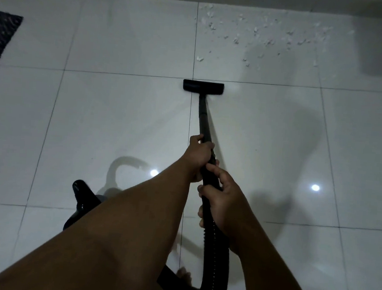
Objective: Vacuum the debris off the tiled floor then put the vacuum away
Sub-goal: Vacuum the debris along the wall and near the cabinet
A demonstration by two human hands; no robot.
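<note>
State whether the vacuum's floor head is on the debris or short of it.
Short of it: the floor head sits on bare tile, the debris scattered beyond.

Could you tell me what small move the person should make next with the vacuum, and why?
Probably push the floor head forward and slightly right. It sits just short of the white debris scattered on the tile beyond, and the left hand and right hand both grip the wand, ready to push.

No readable text, label, brand, number or sign shows anywhere.
</note>
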